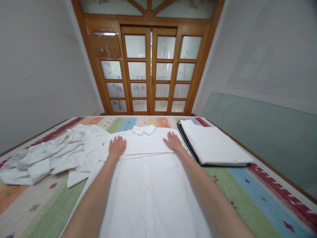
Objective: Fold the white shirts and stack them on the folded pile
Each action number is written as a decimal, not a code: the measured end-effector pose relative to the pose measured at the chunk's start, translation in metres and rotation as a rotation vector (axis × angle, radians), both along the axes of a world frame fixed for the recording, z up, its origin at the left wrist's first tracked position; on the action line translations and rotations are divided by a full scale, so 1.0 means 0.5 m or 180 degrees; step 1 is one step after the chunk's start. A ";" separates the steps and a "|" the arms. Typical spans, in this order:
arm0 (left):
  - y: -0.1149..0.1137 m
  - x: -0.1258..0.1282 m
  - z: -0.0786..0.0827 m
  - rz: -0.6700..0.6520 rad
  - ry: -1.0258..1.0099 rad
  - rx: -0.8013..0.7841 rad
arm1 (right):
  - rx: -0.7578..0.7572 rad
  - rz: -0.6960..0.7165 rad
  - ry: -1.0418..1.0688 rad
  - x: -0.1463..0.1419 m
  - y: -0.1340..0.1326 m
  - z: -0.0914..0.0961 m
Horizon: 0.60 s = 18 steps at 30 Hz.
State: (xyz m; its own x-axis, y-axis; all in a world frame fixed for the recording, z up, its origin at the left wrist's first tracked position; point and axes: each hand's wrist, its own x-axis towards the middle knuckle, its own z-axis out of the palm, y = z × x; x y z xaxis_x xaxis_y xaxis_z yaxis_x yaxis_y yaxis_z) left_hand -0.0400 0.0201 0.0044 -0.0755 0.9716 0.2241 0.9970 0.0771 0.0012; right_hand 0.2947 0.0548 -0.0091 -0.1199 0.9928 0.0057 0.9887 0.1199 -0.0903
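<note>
A white collared shirt lies front up before me, its button placket running down the middle and its collar at the far end. Across its upper part is a folded band of white cloth, with layered edges along the near side. My left hand rests flat on the left of this band, fingers spread and pointing away. On the right of the band, my right hand lies flat too, its fingers apart. Neither hand grips anything. The shirt's lower end runs out of view at the bottom.
Crumpled white cloth lies to the left. On the right is a stack of folded garments, white on top with black below. A striped, patterned cover spreads under everything. Beyond stand wooden doors with glass panes; walls flank both sides.
</note>
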 end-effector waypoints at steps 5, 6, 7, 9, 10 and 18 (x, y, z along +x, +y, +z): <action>-0.031 -0.011 -0.002 -0.0144 -0.0033 -0.0281 | -0.0015 -0.0050 0.0066 0.000 -0.044 0.002; -0.039 -0.013 -0.002 -0.0180 -0.0033 -0.0327 | -0.0008 -0.0041 0.0057 0.001 -0.053 0.003; -0.048 -0.014 -0.003 -0.0220 -0.0033 -0.0357 | 0.0004 -0.0030 0.0048 0.002 -0.061 0.003; -0.067 -0.014 -0.004 -0.0322 -0.0046 -0.0361 | 0.0047 -0.0005 0.0037 0.005 -0.078 0.002; -0.077 -0.013 -0.005 -0.0408 -0.0062 -0.0325 | 0.0077 0.0006 0.0032 0.007 -0.086 0.001; -0.115 0.016 -0.012 -0.0806 -0.0137 -0.0453 | 0.0204 -0.0022 0.0035 0.018 -0.125 0.005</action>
State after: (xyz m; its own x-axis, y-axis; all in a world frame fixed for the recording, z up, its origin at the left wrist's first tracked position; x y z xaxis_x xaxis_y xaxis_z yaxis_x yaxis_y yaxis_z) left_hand -0.0322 -0.0377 -0.0018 0.1670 0.9822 0.0862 0.9838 -0.1717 0.0510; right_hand 0.3037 -0.0079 -0.0067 -0.1126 0.9911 0.0706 0.9885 0.1189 -0.0935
